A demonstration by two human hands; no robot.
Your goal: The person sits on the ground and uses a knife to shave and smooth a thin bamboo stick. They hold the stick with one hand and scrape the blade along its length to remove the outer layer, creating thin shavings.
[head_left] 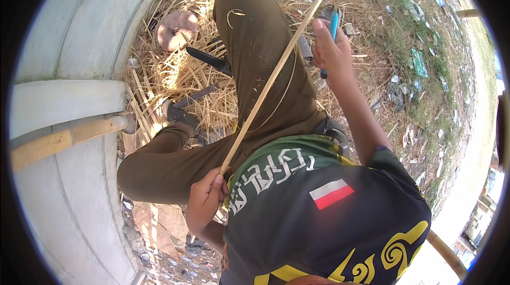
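Note:
My left hand (204, 200) is closed around the near end of a long, pale bamboo strip (272, 80), close to my waist. The strip slants across my raised thigh toward the upper right. A thin curling sliver (287, 91) hangs along its right side. My right hand (333, 51) is closed on a slim tool with a blue and black handle (333, 26), just right of the strip's far end. I cannot make out the tool's working end. Small shavings cling to my brown trousers (260, 35).
A black blade (206, 59) lies left of my raised knee, near a rounded stone (177, 30). Pale bamboo scraps (164, 72) cover the ground. A white wall (69, 189) with a bamboo pole (69, 139) stands at left. Grass and litter (417, 67) spread out at right.

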